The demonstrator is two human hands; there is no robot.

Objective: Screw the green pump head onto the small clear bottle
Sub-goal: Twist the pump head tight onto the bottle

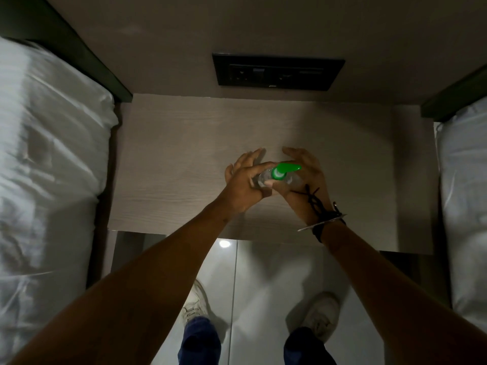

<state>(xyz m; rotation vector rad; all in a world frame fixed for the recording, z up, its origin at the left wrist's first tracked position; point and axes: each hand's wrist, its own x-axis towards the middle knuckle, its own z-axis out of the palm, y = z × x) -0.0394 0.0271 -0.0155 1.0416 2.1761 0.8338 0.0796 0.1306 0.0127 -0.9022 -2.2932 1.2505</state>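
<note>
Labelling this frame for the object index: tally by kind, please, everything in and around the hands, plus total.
Hands: 2, left and right
Bottle: 1
Pump head: 1
Table: 1
Socket panel: 1
Beds: 2, left and right
Shoes: 2
Wrist cord: 1
Total: 11
</note>
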